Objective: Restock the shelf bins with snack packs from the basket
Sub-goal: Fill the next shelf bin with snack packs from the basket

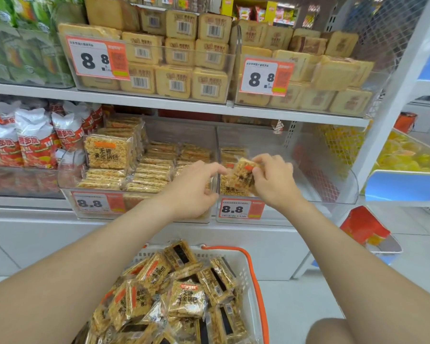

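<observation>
Over the clear bin, right hand pinches a snack pack; left hand touches it.

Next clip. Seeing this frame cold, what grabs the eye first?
Centre frame, the right hand pinches a snack pack over a sparsely filled clear bin, with the left hand at the pack's edge. Below sits a white basket heaped with the same packs. Above, bold 8.8 price tags stand out.
</observation>
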